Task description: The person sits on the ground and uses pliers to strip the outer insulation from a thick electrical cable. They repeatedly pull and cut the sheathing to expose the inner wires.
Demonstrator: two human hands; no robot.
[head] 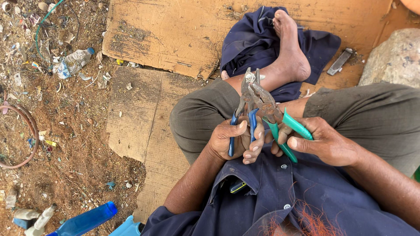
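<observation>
My left hand (234, 140) is closed around blue-handled pliers (243, 109), jaws pointing up and away. My right hand (321, 142) grips green-handled pliers (275, 116), whose rusty jaws meet the other pair's jaws at a small metal piece (250, 78). Both tools are held above my lap, over my crossed legs in grey trousers. My bare foot (291, 48) rests on a dark blue cloth (251, 41) on cardboard.
Flattened cardboard sheets (175, 35) cover the ground. Littered dirt lies left, with a crushed clear bottle (74, 61), a blue bottle (85, 220) and a hoop of hose (26, 131). A large stone (393, 59) and a small metal bar (340, 61) sit right.
</observation>
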